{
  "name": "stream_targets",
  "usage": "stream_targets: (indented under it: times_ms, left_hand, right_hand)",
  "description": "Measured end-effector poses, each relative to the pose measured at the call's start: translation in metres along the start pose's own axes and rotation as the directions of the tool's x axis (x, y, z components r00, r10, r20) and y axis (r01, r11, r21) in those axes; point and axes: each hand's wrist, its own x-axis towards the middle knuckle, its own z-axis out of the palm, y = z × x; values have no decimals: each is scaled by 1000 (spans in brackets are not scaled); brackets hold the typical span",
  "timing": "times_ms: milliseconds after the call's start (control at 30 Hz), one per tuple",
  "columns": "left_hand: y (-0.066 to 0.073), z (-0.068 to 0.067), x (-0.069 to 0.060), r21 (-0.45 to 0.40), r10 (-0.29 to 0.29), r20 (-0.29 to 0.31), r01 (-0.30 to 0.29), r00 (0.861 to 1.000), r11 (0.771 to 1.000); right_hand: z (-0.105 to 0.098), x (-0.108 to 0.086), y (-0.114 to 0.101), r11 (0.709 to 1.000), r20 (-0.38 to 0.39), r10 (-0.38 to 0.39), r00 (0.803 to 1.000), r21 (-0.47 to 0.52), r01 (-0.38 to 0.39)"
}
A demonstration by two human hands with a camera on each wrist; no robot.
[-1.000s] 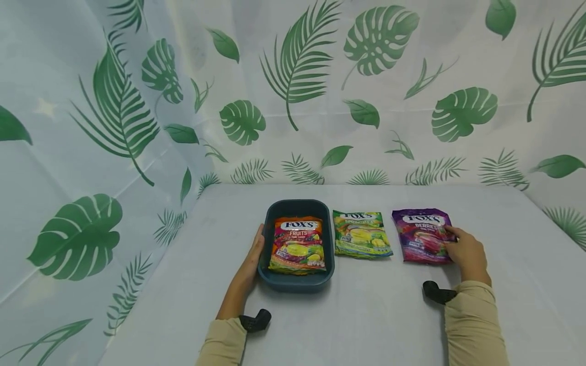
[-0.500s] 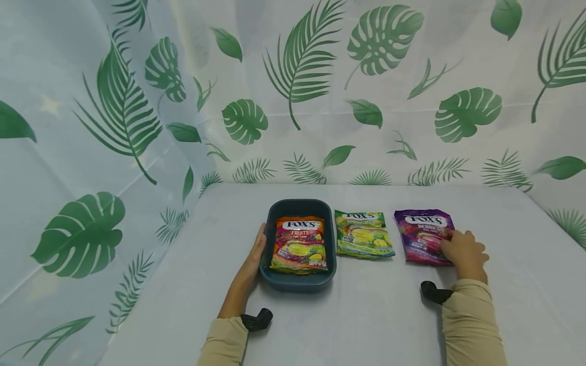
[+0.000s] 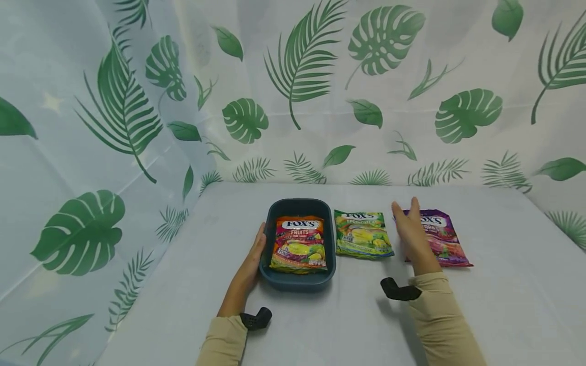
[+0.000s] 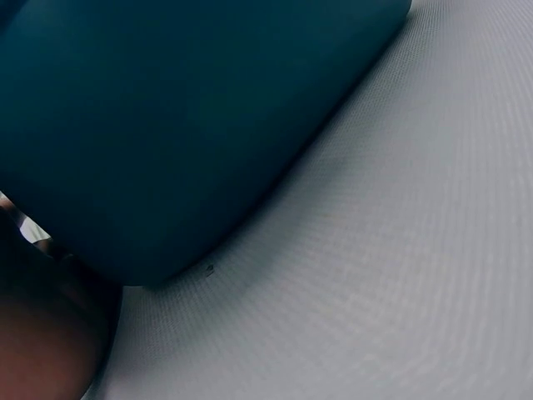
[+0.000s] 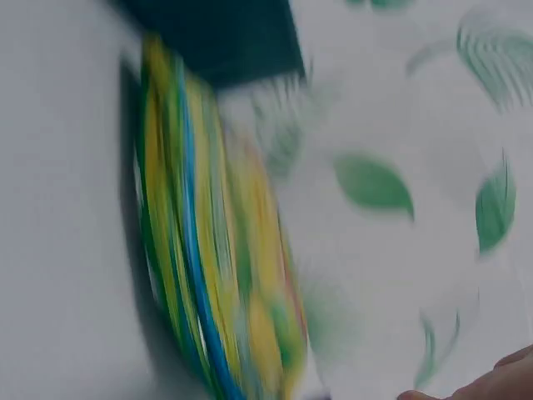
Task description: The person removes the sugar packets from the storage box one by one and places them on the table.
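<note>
My left hand [image 3: 249, 259] rests along the left side of a dark blue bin [image 3: 297, 285], its fingers straight against the wall. Inside the bin lies an orange and red Fox's Fruits candy bag [image 3: 298, 246]. A green and yellow candy bag [image 3: 363, 235] lies just right of the bin; the right wrist view shows it blurred. Over the left part of a purple Fox's Berries candy bag [image 3: 446, 239] hovers my right hand [image 3: 412, 234], fingers extended and holding nothing. It hides part of that bag. In the left wrist view the bin's wall [image 4: 183, 125] fills the upper left.
All the bags and the bin stand on a white table [image 3: 348, 325]. Behind it hangs a white curtain [image 3: 316, 142] printed with green leaves, which also runs along the left side. A black camera mount [image 3: 399, 290] sits at the right wrist.
My right hand has let go of the purple candy bag's right side and moved left, to the bag's left part. My left hand has stayed on the bin.
</note>
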Motion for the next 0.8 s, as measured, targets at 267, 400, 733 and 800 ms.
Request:
stream_targets:
  times_ms: [267, 400, 733, 800]
  left_hand:
    - [16, 1, -9, 5, -7, 25, 7, 1000, 1000]
    - [26, 2, -16, 9, 2, 40, -2, 999, 1000]
    - [4, -1, -2, 3, 10, 30, -11, 999, 1000]
    - [3, -1, -1, 5, 22, 24, -22, 999, 1000]
  right_hand:
    - [69, -32, -26, 822, 279, -47, 959, 556, -121]
    - [92, -44, -30, 777, 349, -75, 934, 608, -164]
    - [120, -59, -23, 764, 433, -85, 897, 606, -220]
    - [126, -59, -21, 799, 432, -49, 900, 558, -225]
